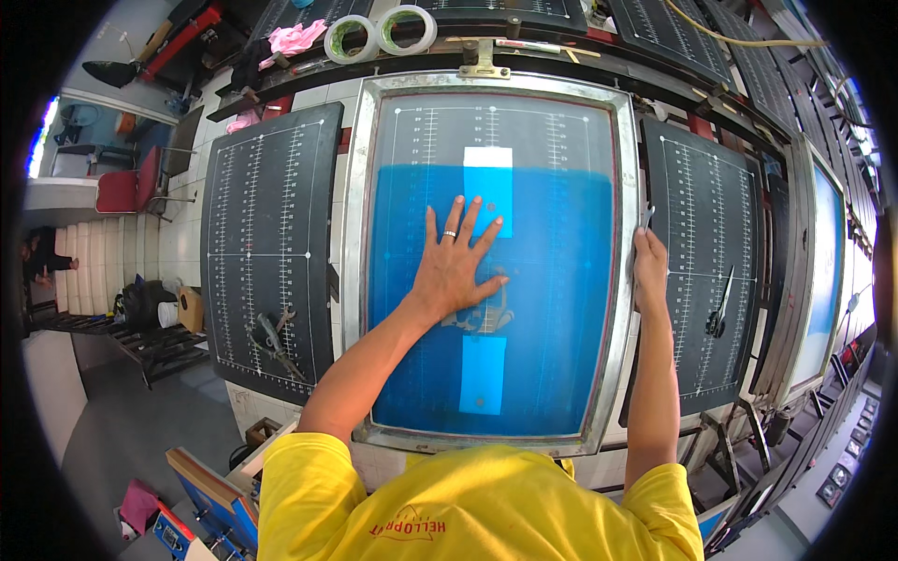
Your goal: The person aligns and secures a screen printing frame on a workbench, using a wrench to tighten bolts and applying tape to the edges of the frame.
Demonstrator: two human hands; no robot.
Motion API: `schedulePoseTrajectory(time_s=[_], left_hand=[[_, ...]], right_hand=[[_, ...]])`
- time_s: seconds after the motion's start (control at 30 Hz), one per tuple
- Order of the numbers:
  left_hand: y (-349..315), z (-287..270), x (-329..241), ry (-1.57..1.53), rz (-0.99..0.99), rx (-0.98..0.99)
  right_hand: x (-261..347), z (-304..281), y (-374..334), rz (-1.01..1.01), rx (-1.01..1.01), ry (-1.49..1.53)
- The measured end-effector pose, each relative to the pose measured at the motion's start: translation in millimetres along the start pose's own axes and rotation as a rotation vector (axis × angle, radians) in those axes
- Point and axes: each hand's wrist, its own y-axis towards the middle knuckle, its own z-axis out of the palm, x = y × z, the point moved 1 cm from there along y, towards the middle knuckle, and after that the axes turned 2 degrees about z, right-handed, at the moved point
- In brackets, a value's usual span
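Metal frame (354, 234) fills the mid of the head view, its blue mesh (561, 318) right in front of the person in the yellow shirt. L hand (454, 266) is open, fingers spread, palm down on the mesh, w/ index & middle fingertips over the upper pale strip (488, 157); the strip seems to sit under the mesh. Lower pale strip (483, 369) is nr the bottom edge. R hand (651, 271) is curled just by the frame's R rail, apparently pinching a slim metallic item (649, 216); can't tell exactly what. Scissors (718, 313) lie on the R dark board (687, 196). To do it well, I'd say: press lightly & evenly, palm flat, no nails into mesh, & keep that metal tip well off the blue.
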Motion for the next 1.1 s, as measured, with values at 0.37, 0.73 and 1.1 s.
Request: schedulePoseTrajectory(time_s=[0.37,0.73,1.1], left_hand=[[2,3,2,-0.025,0.001,0.063],[3,2,4,-0.017,-0.003,0.115],[4,7,4,-0.019,0.008,0.067]], right_hand=[[16,14,69,-0.079,0.024,0.027],[17,16,65,-0.113,0.044,0.059],[8,13,73,-0.072,0.015,0.149]])
